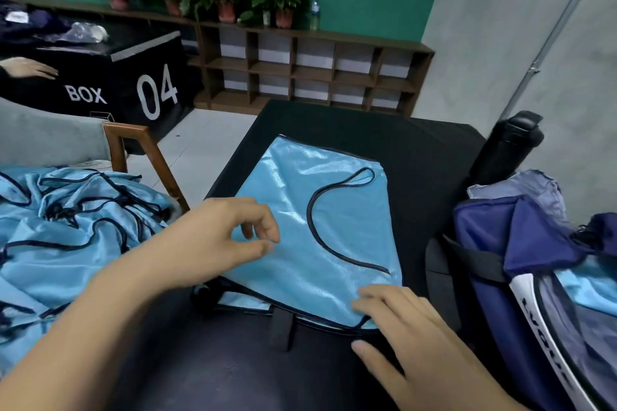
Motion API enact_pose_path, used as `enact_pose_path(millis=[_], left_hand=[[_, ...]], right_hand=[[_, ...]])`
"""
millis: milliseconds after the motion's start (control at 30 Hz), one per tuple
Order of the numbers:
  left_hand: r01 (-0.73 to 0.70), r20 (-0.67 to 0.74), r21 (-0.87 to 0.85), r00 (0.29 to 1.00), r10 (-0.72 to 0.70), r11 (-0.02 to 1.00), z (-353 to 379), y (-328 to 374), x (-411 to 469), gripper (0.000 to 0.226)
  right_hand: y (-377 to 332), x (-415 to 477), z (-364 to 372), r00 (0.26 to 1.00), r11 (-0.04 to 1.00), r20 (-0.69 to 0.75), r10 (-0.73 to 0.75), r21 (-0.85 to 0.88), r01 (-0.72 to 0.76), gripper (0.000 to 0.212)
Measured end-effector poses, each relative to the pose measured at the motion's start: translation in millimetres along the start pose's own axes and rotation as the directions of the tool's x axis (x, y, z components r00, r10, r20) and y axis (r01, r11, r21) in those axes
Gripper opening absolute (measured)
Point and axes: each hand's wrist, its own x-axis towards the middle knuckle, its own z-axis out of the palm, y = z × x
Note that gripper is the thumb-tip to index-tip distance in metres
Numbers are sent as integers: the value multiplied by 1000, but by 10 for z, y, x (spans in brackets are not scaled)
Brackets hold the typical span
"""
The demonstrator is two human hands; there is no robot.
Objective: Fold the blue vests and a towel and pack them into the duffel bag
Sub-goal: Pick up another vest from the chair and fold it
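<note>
A light blue vest (300, 210) with dark trim lies folded in half on the black table (417, 150). My left hand (220, 237) hovers over the vest's left edge, fingers loosely curled, thumb near the forefinger, nothing visibly between them. My right hand (400, 327) rests on the vest's near right corner with its fingers spread flat. A heap of more blue vests (66, 227) lies at the left. The navy duffel bag (534, 260) stands open at the right, with blue fabric showing inside it.
A black bottle (507, 150) stands behind the bag. A wooden chair frame (143, 157) stands left of the table. Behind it are a black box marked BOX 04 (133, 83), another person's hand (30, 68), and a shelf with potted plants (300, 67).
</note>
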Motion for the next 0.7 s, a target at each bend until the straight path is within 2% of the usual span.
enact_pose_path(millis=[133, 267, 400, 467, 600, 700], left_hand=[[54, 10, 39, 998, -54, 998, -144, -216, -93, 24], [67, 3, 47, 998, -67, 997, -122, -347, -288, 27], [75, -29, -51, 997, -77, 996, 0, -482, -508, 25], [83, -30, -94, 996, -86, 992, 24, -558, -600, 37], [110, 85, -42, 991, -106, 993, 11, -630, -657, 79], [108, 151, 2, 983, -107, 994, 4, -670, -634, 76]], right_hand=[[144, -116, 139, 995, 997, -95, -42, -65, 36, 36], [236, -167, 208, 976, 998, -210, 60, 33, -55, 26], [281, -172, 251, 966, 995, -247, 71, 84, -52, 25], [301, -168, 253, 965, 993, -250, 83, 100, -59, 24], [324, -169, 265, 967, 990, -236, 96, 122, -69, 24], [312, -158, 256, 965, 989, -241, 105, 127, -76, 21]])
